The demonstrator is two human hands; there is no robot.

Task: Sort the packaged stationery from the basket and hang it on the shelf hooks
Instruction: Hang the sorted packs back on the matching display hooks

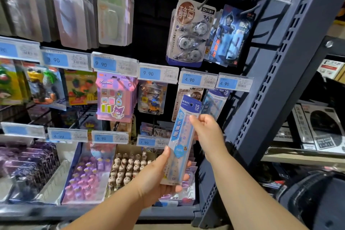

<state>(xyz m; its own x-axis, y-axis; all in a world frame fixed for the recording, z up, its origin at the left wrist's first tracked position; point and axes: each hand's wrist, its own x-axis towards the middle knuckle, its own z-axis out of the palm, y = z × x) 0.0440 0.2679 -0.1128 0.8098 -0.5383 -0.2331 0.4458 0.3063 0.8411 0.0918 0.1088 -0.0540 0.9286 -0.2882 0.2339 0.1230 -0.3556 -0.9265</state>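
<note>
- While both hands hold it, the ruler pack point(183, 130), a long, narrow, glossy clear sleeve with a blue card header, tilts just below the left 4.90 price tag point(198, 79).
- Left hand point(160, 172) cups its lower end, thumb in front, fingers curled behind.
- Right hand point(207, 130) pinches its right edge, nearer the tag.

The left hand point(158, 172) and the right hand point(207, 132) are bare, the fingers plain and uncovered. The left forearm point(115, 203) and the right forearm point(242, 183) are bare too, uncovered from the wrists to the bottom edge of the view; whether a sleeve begins higher up cannot be told. The few nails that show look short and plain; finer detail is too small to tell.
</note>
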